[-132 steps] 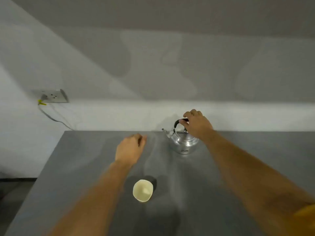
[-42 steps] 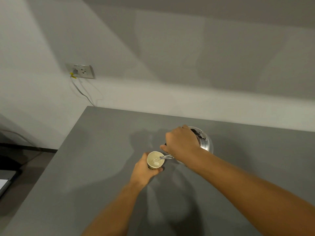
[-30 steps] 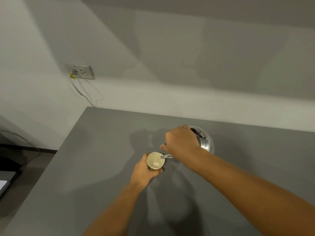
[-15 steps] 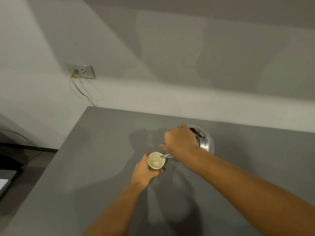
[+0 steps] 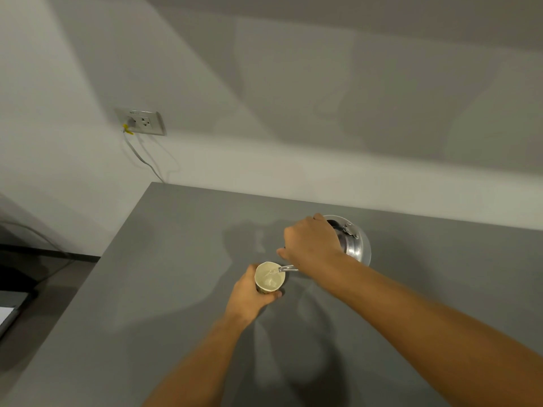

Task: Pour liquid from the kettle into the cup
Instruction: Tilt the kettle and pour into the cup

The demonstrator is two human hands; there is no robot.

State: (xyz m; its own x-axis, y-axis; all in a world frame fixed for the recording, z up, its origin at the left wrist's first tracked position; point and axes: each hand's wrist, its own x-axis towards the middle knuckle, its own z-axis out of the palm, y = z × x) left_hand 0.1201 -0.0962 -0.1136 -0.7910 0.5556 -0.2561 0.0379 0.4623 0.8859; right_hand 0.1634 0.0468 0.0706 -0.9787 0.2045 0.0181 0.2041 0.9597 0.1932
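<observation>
A small pale paper cup (image 5: pixel 269 277) is held above the grey table (image 5: pixel 164 259), with my left hand (image 5: pixel 249 292) wrapped around its side from the left. A shiny metal kettle (image 5: pixel 354 245) is tilted toward the cup, and my right hand (image 5: pixel 313 243) grips its dark handle from above, hiding much of its body. The kettle's thin spout (image 5: pixel 286 269) reaches over the cup's right rim. Clear liquid lies inside the cup under the spout tip.
A wall socket (image 5: pixel 141 121) with a plugged cable sits on the white wall at the back left. The table's left edge drops to a dark floor area with a pale flat object (image 5: pixel 7 315) at the far left.
Since 4.4 s ago my right hand lifted and tilted the kettle, and my left hand picked up the cup. Over the last second both hands have stayed almost still.
</observation>
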